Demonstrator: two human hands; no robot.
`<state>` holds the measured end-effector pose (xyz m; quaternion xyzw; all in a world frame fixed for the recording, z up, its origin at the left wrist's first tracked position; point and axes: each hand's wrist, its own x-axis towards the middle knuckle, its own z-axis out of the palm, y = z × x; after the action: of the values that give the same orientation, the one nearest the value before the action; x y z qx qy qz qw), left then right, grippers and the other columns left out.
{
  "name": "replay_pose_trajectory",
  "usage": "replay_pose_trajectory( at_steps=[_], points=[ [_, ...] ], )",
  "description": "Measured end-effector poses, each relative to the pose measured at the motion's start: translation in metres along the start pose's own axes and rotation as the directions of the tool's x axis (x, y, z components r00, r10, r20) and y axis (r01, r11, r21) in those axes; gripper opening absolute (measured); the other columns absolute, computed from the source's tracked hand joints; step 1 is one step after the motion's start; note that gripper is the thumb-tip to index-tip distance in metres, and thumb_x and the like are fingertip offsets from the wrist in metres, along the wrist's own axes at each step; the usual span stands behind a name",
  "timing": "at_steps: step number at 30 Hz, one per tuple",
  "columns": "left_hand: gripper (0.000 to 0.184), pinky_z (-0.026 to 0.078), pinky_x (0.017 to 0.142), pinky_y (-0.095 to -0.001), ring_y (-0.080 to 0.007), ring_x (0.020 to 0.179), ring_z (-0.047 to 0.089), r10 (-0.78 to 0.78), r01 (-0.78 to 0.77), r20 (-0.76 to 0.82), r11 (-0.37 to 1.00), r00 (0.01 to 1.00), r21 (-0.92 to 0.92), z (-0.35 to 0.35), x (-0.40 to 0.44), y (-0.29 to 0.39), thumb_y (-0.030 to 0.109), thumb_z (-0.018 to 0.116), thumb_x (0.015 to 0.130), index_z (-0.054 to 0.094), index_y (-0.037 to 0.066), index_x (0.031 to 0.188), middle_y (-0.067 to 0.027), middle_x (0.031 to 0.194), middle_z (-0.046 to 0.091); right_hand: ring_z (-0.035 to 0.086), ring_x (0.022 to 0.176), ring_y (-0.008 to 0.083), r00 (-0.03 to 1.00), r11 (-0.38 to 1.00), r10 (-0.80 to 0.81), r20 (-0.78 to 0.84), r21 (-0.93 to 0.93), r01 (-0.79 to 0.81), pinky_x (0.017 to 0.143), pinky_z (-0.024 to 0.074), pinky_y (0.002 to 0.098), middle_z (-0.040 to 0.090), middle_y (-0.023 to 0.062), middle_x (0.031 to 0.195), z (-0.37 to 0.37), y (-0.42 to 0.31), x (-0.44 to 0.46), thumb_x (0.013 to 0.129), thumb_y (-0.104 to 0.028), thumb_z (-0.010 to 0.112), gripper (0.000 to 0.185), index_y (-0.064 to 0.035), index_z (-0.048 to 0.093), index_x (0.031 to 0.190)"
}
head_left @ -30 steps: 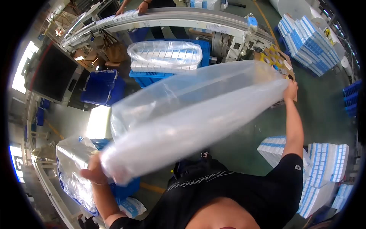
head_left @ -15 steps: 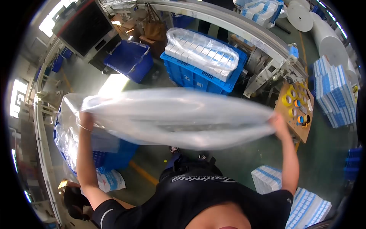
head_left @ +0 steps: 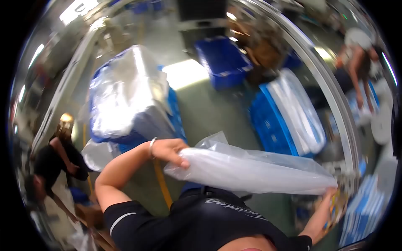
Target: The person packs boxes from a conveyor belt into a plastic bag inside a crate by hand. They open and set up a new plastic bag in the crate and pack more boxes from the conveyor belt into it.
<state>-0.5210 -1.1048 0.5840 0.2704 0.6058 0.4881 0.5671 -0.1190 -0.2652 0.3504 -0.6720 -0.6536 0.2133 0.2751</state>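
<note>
A long, clear plastic bag stretches across in front of my body, bunched into a narrow band. My left hand, with a bracelet at the wrist, is closed on one end of it. At the far right end, my right hand pinches the bag's corner; those fingers are partly blurred. Beyond the bag, a blue crate carries a row of white boxes in clear plastic. Past my left hand, a basket is heaped with shiny clear plastic.
A dark blue bin stands on the floor ahead. A metal rail curves past the crate. One co-worker bends at the left; another person leans over at the upper right. Blue-and-white packs are stacked at the right.
My view has turned left. The bag, spread wide and puffed out before, is now narrower and lower, nearer my waist. My left arm has bent inward; both hands still hold the bag.
</note>
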Motion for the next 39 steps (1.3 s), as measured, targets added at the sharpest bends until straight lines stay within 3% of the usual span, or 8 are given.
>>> replay_pose_trajectory(
  at_steps=[5, 9, 13, 18, 23, 31, 35, 39],
  points=[
    [0.033, 0.051, 0.056, -0.0248, -0.0103, 0.065, 0.061, 0.062, 0.001, -0.626, 0.995, 0.777, 0.1, -0.14, -0.13, -0.059, 0.026, 0.074, 0.082, 0.069, -0.001, 0.1, -0.0045, 0.081, 0.067, 0.057, 0.115, 0.0259, 0.733, 0.872, -0.258, 0.63, 0.478, -0.104, 0.097, 0.0474, 0.0368, 0.059, 0.0129, 0.126, 0.267, -0.287, -0.126, 0.093, -0.025, 0.053, 0.044, -0.0009, 0.052, 0.13],
    [0.021, 0.048, 0.055, -0.0267, -0.0129, 0.06, 0.058, 0.184, -0.097, -0.974, 0.975, -0.135, 0.198, -0.214, -0.301, -0.067, 0.022, 0.066, 0.084, 0.068, 0.001, 0.083, -0.0047, 0.07, 0.063, 0.057, 0.109, 0.0206, 0.235, 0.635, -0.665, 0.709, 0.702, -0.322, 0.092, 0.048, 0.0341, 0.058, 0.0095, 0.121, 0.352, -0.634, -0.391, 0.097, -0.022, 0.049, 0.038, -0.0033, 0.05, 0.131],
    [0.013, 0.049, 0.061, -0.0385, -0.028, 0.063, 0.061, 0.905, 0.983, -0.386, 0.14, -0.177, -0.121, -0.181, -0.495, -0.103, 0.013, 0.073, 0.069, 0.062, 0.006, 0.072, -0.0104, 0.068, 0.064, 0.061, 0.091, 0.0174, -0.019, 0.175, -0.984, 0.178, 0.932, -0.316, 0.08, 0.0504, 0.0327, 0.062, 0.0072, 0.103, 0.249, -0.87, -0.667, 0.089, -0.011, 0.055, 0.031, -0.0012, 0.056, 0.118],
    [0.021, 0.046, 0.053, -0.0314, -0.0164, 0.058, 0.054, 0.202, 0.213, -0.163, 0.976, -0.966, -0.051, -0.103, -0.45, -0.192, 0.009, 0.058, 0.087, 0.06, -0.004, 0.102, -0.007, 0.071, 0.06, 0.06, 0.091, 0.0466, 0.088, -0.163, -0.972, -0.216, 0.898, 0.409, 0.082, 0.0483, 0.0507, 0.062, 0.0268, 0.092, 0.341, -0.96, -0.892, 0.081, -0.013, 0.059, 0.036, 0.0024, 0.048, 0.111],
    [0.03, 0.048, 0.074, -0.0341, -0.0224, 0.082, 0.06, -0.236, -0.228, -0.224, 0.972, -0.945, -0.063, -0.102, -0.296, -0.302, 0.007, 0.052, 0.088, 0.057, -0.009, 0.112, -0.0156, 0.098, 0.063, 0.031, 0.135, 0.0432, -0.321, 0.388, -0.717, 0.618, 0.737, 0.553, 0.112, 0.0309, 0.0403, 0.028, 0.0359, 0.143, 0.448, -0.909, -1.052, 0.074, -0.038, 0.075, 0.11, 0.0127, 0.007, 0.144],
    [0.054, 0.048, 0.086, -0.0385, -0.0266, 0.104, 0.057, -0.533, -0.527, -0.247, 0.844, -0.809, -0.095, -0.172, -0.143, -0.269, 0.03, 0.055, 0.089, 0.048, -0.011, 0.124, -0.0204, 0.12, 0.057, 0.048, 0.113, 0.0407, -0.532, -0.094, -0.847, 0.009, 0.982, 0.165, 0.099, 0.041, 0.0457, 0.041, 0.0232, 0.131, 0.48, -0.722, -1.066, 0.075, -0.016, 0.066, 0.065, -0.002, 0.04, 0.133],
    [0.055, 0.039, 0.094, -0.0502, -0.0358, 0.113, 0.051, 0.088, 0.311, -0.486, 0.862, -0.87, -0.4, -0.196, -0.148, -0.199, 0.041, 0.044, 0.092, 0.046, 0.003, 0.132, -0.0184, 0.13, 0.051, 0.047, 0.117, 0.0387, -0.425, -0.023, -0.904, 0.052, 0.985, 0.17, 0.103, 0.0375, 0.0448, 0.046, 0.0231, 0.124, 0.452, -0.652, -0.921, 0.076, -0.009, 0.061, 0.046, 0.0014, 0.05, 0.119],
    [0.058, 0.03, 0.103, -0.0619, -0.0451, 0.122, 0.045, 0.616, 0.95, -0.731, 0.105, -0.293, -0.293, -0.186, -0.138, -0.141, 0.053, 0.034, 0.095, 0.043, 0.018, 0.141, -0.0165, 0.14, 0.045, 0.049, 0.114, 0.0398, -0.446, 0.295, -0.735, 0.51, 0.834, 0.466, 0.097, 0.0428, 0.0431, 0.045, 0.0192, 0.126, 0.489, -0.54, -0.767, 0.079, -0.012, 0.058, 0.04, -0.0038, 0.052, 0.118]
  ],
)
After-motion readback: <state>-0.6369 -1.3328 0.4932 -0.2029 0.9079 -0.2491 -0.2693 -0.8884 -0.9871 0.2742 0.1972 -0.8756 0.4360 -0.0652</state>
